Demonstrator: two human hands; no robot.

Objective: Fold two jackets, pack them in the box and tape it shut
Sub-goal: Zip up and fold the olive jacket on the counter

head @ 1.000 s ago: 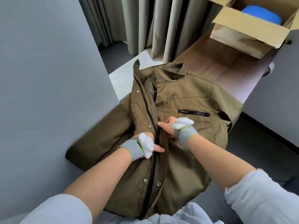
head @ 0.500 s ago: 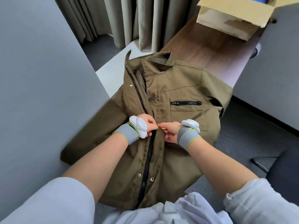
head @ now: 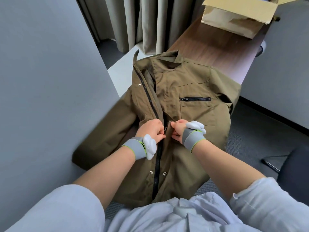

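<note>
Head view: olive jacket point(head: 184, 111) is laid front up on the wooden worktop point(head: 209, 46), collar toward the far end, hem draped over the near edge by the person's lap. One jacket sleeve is spread out to the left, up to a grey partition point(head: 41, 81); the other is folded in at the worktop's right edge. The black zip point(head: 157, 166) is seen closed from approx. the hem up to the hands and open above them, w/ the front edges parted toward the collar. Metal studs point(head: 164, 173) are visible either side of the zip. A zipped chest pocket point(head: 194, 99) sits on the right half of the jacket.

Both hands are held at mid-chest of the jacket, just beside each other across the zip. The left hand point(head: 150, 129) is curled, its fingers point(head: 159, 133) pinching the jacket's left front edge at the zip. The right hand point(head: 179, 129) is curled too, its fingers point(head: 174, 127) pinching the right front edge. Whether the slider itself is gripped cannot be told. Grey wristbands point(head: 135, 148) w/ white pads are worn on both wrists; pale blue shirt sleeves are rolled up the forearms.

The cardboard box point(head: 234, 20) is placed at the far right corner of the worktop, well apart from the jacket, flaps open; its inside is mostly cut off by the frame. Grey curtains point(head: 150, 22) hang past the far left edge. Part of a dark chair point(head: 297, 173) is seen on the floor at right.
</note>
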